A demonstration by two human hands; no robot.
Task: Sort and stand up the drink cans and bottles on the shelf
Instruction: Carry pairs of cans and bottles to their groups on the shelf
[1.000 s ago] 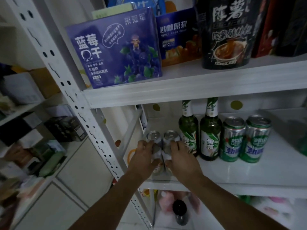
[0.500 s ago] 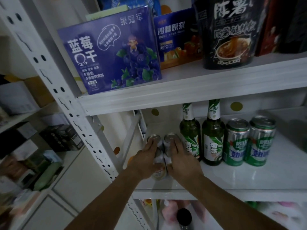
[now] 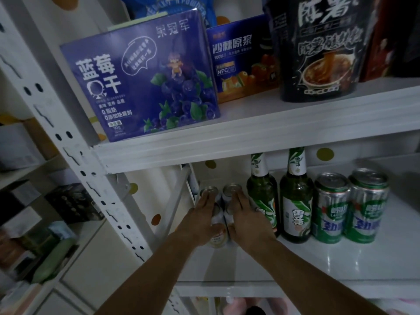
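Small silver cans stand packed together at the left end of the lower shelf. My left hand lies against their left side and my right hand against their right side. The fingers of both hands stretch forward, with the fingertips at the can tops. To the right stand two green beer bottles, upright and side by side. The nearer bottle is next to my right hand. Further right are two green cans, also upright.
The upper shelf edge hangs low over the bottle necks. It carries a purple blueberry box, a blue juice box and a black noodle bag. A white perforated post runs down on the left. Cluttered shelves lie beyond it.
Both hands have slid further in along the silver cans, and their fingers now lie straighter. The view has moved closer and lower. Bottles and green cans have not moved.
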